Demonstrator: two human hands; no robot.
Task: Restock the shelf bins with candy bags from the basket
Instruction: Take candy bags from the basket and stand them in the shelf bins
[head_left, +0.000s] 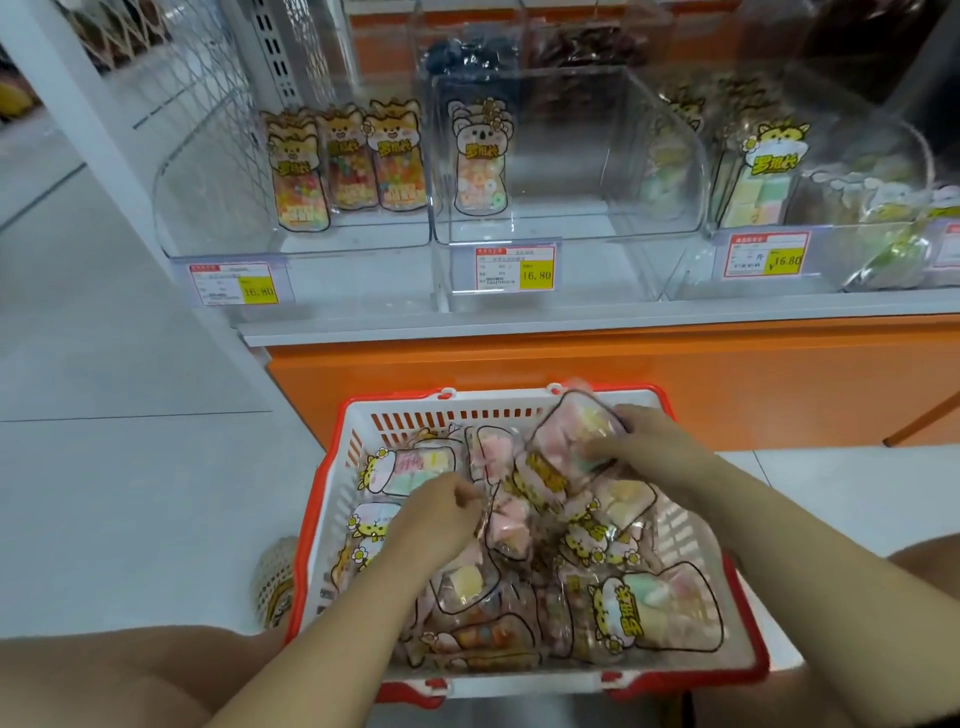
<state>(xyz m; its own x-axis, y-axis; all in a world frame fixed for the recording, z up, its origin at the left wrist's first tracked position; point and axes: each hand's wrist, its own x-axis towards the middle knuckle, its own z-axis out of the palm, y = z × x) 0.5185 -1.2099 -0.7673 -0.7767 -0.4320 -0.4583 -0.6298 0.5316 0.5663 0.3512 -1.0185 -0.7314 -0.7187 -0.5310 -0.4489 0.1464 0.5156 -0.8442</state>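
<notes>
Left hand (436, 515), right hand (644, 441) on bags (563, 441) in basket (405, 404)

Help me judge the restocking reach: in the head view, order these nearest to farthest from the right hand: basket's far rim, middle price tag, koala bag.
From the right hand:
1. Basket's far rim, just ahead of the hand.
2. Middle price tag, higher up, on the front of the middle bin.
3. Koala bag, standing deeper inside that bin.

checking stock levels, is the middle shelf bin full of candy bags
No, the middle bin holds only one candy bag, standing at its left side.
</notes>
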